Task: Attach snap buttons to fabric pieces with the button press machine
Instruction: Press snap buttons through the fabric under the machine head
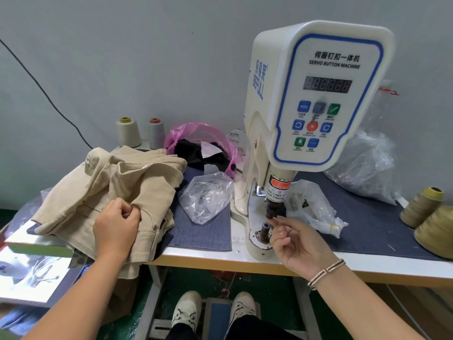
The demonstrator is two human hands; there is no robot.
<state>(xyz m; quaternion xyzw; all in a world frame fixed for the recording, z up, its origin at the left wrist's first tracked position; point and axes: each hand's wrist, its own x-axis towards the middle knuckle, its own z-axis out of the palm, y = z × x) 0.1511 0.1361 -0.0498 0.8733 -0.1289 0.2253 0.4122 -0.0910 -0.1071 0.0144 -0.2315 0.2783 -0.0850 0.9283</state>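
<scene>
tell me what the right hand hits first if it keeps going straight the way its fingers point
The right hand has its fingertips aimed up and left at the upper punch of the button machine. They look just short of its tip, so it would probably be met first, though depth is unclear.

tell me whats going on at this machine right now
A person sits at a servo button machine. The left hand grips a fold of the beige garment piled to the left of the machine. The right hand reaches up to the upper die, fingers pinched at its tip, apparently loading a snap part. No fabric lies over the lower die yet.
</scene>
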